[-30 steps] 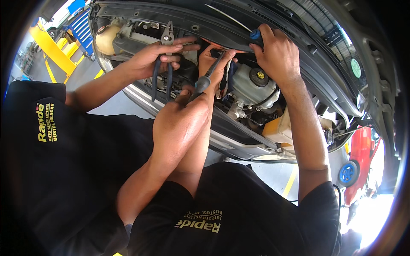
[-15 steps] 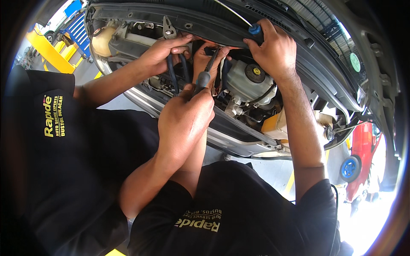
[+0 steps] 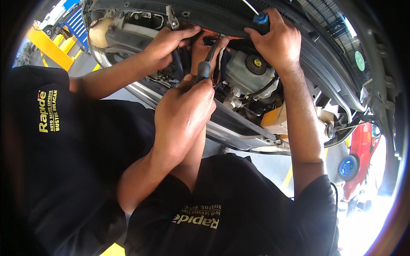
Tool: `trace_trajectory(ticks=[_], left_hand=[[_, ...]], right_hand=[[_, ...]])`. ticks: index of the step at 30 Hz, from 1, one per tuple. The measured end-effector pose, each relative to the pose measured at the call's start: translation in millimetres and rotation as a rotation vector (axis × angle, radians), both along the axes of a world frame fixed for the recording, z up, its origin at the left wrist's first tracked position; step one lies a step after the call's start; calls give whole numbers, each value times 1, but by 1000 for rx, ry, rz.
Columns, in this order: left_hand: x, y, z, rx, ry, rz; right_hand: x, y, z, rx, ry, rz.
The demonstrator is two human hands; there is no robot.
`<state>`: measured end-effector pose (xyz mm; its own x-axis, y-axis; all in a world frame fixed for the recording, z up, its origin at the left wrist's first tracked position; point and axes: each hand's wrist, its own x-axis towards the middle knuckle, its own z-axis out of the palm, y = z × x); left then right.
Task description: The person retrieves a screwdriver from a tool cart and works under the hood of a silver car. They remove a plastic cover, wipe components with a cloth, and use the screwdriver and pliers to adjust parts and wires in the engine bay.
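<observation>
- Left hand (image 3: 183, 114) is up front, fingers curled tight round the black-and-blue handle of a hand tool (image 3: 204, 70). The shaft runs up and away into the middle of the engine bay (image 3: 128, 32). The tip is hidden among hoses and fingers.
- Right hand (image 3: 277, 42) is clamped over a blue-handled tool (image 3: 260, 18), pressed against the dark panel (image 3: 222, 19) along the bay's far edge. I can't tell what its tip meets.
- Two co-worker's hands are in there too. One (image 3: 166, 40) reaches in from the left, fingers spread on that same far-edge panel. The other (image 3: 201, 48) sits just behind the left hand's tool shaft, almost touching it.
- My read: both tools are working at something tucked under the far edge, a prying or loosening step, with the co-worker holding parts aside.
- Any further push with the left tool calls for a steady wrist and a small stroke, because those fingers are right beside the shaft.
- Just right of the shaft is a pale reservoir with a yellow-marked cap (image 3: 255, 63). An orange-yellow container (image 3: 273, 119) sits near the bay's near edge.
- A cream bottle (image 3: 100, 34) stands at the bay's left corner.
- Beyond the car are a yellow post (image 3: 49, 47) at the upper left and a blue wheel (image 3: 348, 167) at the lower right.
</observation>
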<state>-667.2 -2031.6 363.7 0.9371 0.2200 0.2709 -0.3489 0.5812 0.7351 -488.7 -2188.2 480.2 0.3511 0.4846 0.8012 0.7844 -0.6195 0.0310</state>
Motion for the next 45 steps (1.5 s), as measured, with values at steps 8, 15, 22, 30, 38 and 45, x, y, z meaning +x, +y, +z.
trace_trajectory(ticks=[8,15,22,30,38,45], left_hand=[[-15,1,-26,7,24,-52],[-11,0,-21,60,43,-38],[0,-2,-19,72,52,-8],[42,6,-12,94,35,105],[80,3,-25,106,31,185],[118,34,-57,77,36,115]], right_hand=[[-9,3,6,21,98,8],[-8,3,4,35,117,-1],[-6,3,4,31,104,1],[-5,3,2,27,93,-31],[-4,2,1,10,94,-23],[-5,2,2,9,119,-29]])
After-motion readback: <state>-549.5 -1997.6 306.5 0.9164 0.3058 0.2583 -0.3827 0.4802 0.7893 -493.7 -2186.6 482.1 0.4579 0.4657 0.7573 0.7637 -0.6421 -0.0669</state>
